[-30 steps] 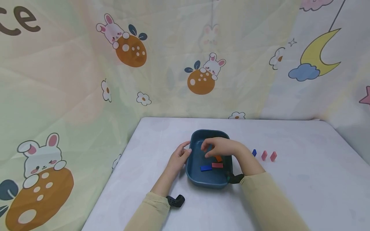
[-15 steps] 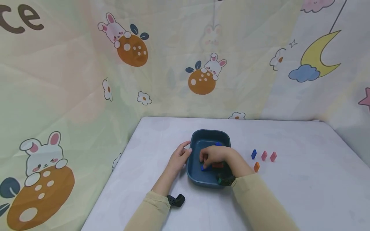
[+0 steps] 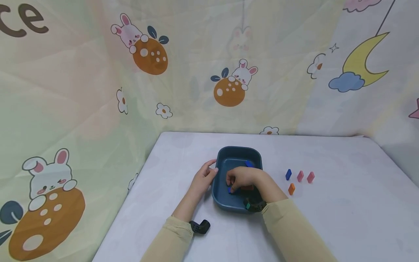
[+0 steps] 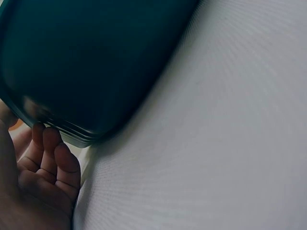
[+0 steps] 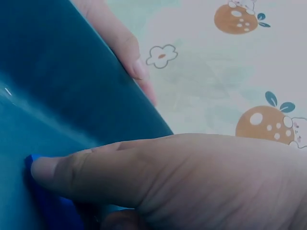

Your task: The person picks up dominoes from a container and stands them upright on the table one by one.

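A dark blue-green tray (image 3: 226, 203) stands on the table. My left hand (image 3: 201, 182) touches its left side, fingertips against the outer wall (image 4: 139, 62) in the left wrist view. Inside the tray, my right hand (image 3: 243, 177) pinches a blue domino block (image 5: 60, 211); its thumb lies over one end in the right wrist view. The index finger's grip is mostly hidden there. Another blue domino block (image 3: 249, 163) lies at the tray's back. A reddish block (image 3: 247, 187) is partly covered by the right hand.
Right of the tray, small blocks stand on end: a blue one (image 3: 288, 174), two pink ones, one being the outer pink block (image 3: 311, 177), and an orange one (image 3: 291, 189) nearer the front. A printed cloth (image 3: 190, 72) hangs behind the white-covered table (image 3: 343, 218).
My right hand has come down from over the tray onto the blue domino block. The orange standing block and the rear blue block have come into view. My left hand stays put.
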`<state>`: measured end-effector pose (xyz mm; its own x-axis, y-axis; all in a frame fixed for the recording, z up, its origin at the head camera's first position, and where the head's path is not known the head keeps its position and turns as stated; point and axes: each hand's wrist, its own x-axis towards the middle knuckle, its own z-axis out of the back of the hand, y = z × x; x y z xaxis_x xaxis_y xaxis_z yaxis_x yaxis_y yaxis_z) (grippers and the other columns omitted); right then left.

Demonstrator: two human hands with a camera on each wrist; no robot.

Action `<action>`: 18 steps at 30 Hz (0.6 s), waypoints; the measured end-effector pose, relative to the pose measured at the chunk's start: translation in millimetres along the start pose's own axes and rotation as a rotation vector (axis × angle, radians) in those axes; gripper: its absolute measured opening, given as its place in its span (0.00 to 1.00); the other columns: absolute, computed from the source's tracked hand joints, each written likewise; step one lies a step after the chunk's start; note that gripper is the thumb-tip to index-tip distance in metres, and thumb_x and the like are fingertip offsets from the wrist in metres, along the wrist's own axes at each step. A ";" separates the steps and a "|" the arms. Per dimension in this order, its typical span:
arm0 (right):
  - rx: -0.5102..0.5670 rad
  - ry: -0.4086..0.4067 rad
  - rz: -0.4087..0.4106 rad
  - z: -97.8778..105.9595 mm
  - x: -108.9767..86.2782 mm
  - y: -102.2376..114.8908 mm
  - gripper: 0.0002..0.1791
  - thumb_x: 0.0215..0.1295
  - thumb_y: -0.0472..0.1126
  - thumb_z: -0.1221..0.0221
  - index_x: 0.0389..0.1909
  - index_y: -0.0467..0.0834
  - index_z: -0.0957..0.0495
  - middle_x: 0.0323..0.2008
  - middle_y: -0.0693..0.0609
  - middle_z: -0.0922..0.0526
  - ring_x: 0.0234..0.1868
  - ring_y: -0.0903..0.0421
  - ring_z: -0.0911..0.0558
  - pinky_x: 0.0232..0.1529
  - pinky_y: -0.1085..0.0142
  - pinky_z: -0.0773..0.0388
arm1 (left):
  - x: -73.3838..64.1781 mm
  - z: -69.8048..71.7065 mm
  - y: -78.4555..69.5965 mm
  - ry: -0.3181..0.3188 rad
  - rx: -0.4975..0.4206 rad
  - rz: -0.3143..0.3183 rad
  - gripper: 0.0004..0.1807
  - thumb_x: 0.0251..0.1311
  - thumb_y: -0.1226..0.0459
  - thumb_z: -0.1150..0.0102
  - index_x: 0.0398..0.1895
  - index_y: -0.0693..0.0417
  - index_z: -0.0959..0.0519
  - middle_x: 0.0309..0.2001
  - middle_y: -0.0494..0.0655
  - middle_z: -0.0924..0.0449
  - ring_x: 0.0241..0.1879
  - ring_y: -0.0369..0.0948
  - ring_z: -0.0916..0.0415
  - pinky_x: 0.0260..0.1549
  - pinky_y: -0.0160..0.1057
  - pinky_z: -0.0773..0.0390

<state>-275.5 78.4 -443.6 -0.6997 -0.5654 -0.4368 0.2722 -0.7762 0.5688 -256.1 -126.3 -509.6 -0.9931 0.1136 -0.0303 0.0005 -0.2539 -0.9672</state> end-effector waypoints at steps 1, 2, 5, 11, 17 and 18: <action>-0.001 0.001 -0.001 -0.5 -0.2 0.0 0.09 0.60 0.43 0.31 0.38 0.49 0.22 0.32 0.51 0.23 0.29 0.51 0.21 0.26 0.60 0.22 | -0.1 0.1 -0.1 0.001 -0.001 -0.001 0.23 0.68 0.47 0.45 0.65 0.23 0.30 0.36 0.44 0.20 0.32 0.43 0.25 0.31 0.39 0.26; -0.004 0.002 -0.002 -0.8 -0.3 0.4 0.09 0.60 0.43 0.31 0.38 0.49 0.22 0.31 0.51 0.23 0.28 0.52 0.21 0.25 0.61 0.23 | -0.3 0.3 -0.3 0.003 -0.004 -0.001 0.23 0.68 0.47 0.45 0.65 0.24 0.30 0.37 0.45 0.20 0.32 0.43 0.25 0.31 0.39 0.26; -0.018 0.011 -0.006 -1.6 -0.4 1.5 0.09 0.60 0.44 0.31 0.37 0.49 0.22 0.30 0.52 0.23 0.24 0.53 0.23 0.21 0.64 0.25 | -0.8 0.5 -0.9 0.006 -0.009 -0.001 0.23 0.68 0.47 0.45 0.65 0.24 0.30 0.37 0.45 0.20 0.32 0.43 0.25 0.31 0.39 0.26; -0.068 0.008 -0.012 -2.2 -0.6 3.7 0.07 0.61 0.43 0.33 0.35 0.50 0.22 0.28 0.52 0.23 0.20 0.56 0.25 0.18 0.66 0.27 | -1.5 0.2 -2.8 0.004 -0.016 -0.003 0.23 0.68 0.47 0.45 0.65 0.24 0.30 0.37 0.45 0.20 0.31 0.43 0.25 0.31 0.38 0.26; -0.077 -0.007 0.007 -3.7 -0.1 2.6 0.05 0.63 0.42 0.35 0.35 0.50 0.22 0.27 0.53 0.24 0.19 0.56 0.25 0.18 0.64 0.26 | -1.7 0.2 -3.1 0.001 -0.004 0.014 0.22 0.69 0.48 0.46 0.65 0.24 0.31 0.37 0.45 0.20 0.32 0.43 0.25 0.31 0.39 0.26; -0.076 -0.012 0.013 -3.9 0.1 2.4 0.04 0.63 0.42 0.35 0.35 0.50 0.22 0.27 0.53 0.24 0.19 0.56 0.25 0.17 0.64 0.25 | -1.9 0.3 -3.3 0.000 -0.002 0.016 0.22 0.69 0.48 0.46 0.65 0.24 0.30 0.37 0.45 0.20 0.32 0.43 0.26 0.31 0.39 0.26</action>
<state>-272.4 75.4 -445.0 -0.7035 -0.5724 -0.4213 0.3302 -0.7881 0.5195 -254.2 -125.9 -506.3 -0.9929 0.1094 -0.0459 0.0168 -0.2536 -0.9672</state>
